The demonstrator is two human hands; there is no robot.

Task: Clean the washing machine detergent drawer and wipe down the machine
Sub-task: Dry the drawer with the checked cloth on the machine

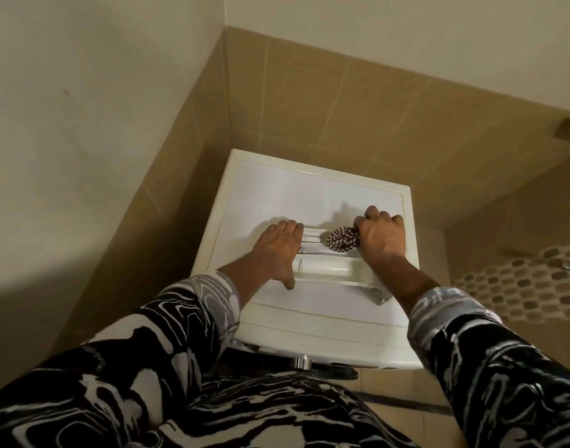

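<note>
A white washing machine point(277, 189) stands in a tiled corner, seen from above. The white detergent drawer point(325, 270) lies on its top, compartments facing up. My left hand point(277, 250) rests flat over the drawer's left end, fingers on its far edge and thumb along the near side. My right hand point(382, 236) is closed on a bunched brown-and-white checked cloth point(341, 239), pressing it into the drawer's far right compartment. Part of the cloth is hidden under that hand.
Tan tiled walls close in behind and to the left of the machine. A mosaic tile band point(519, 282) runs along the right wall. The machine's front edge and a chrome part point(301, 362) sit just ahead of my patterned clothing.
</note>
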